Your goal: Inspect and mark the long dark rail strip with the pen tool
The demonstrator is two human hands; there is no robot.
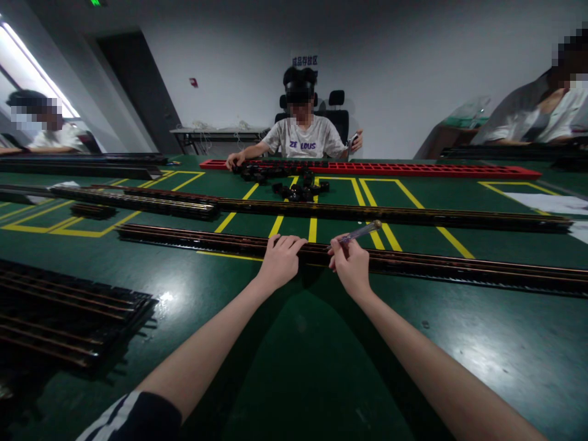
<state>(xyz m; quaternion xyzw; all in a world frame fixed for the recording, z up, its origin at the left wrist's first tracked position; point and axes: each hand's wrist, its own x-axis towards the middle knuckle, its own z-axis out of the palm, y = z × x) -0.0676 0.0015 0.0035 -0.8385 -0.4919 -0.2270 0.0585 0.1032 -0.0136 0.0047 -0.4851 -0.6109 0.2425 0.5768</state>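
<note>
In the head view, the near black strip [436,271] runs crosswise under both hands, long and slim with copper-coloured lines along it. The left hand [281,263] lies over it, fingers across the top; whether they pinch it cannot be told. The right hand [351,262] closes round a clear-handled tool [362,231], its handle slanting up and to the right, its lower end down by the strip.

Just beyond lies the far black strip [390,215], roughly alongside, with a strip bundle [138,202] at its left and a short black piece [93,211] in front of that. Farther off, a cluster of dark parts [296,190] sits before a long red rack [413,169]. A black strip stack [68,312] fills the lower left, near the left forearm; white paper [542,202] lies to the right.

The near strip's left end stops short of the stack; its right end passes out of the picture. Tabletop shows between the forearms and at lower right.

The green table [459,361] is glossy, marked with yellow lines [454,242]. Across it sits a person [303,138], one hand at the dark parts, the other holding a phone-like object. Two more people sit left and right. Behind stand a pale wall [390,79] and a dark door [138,79].
</note>
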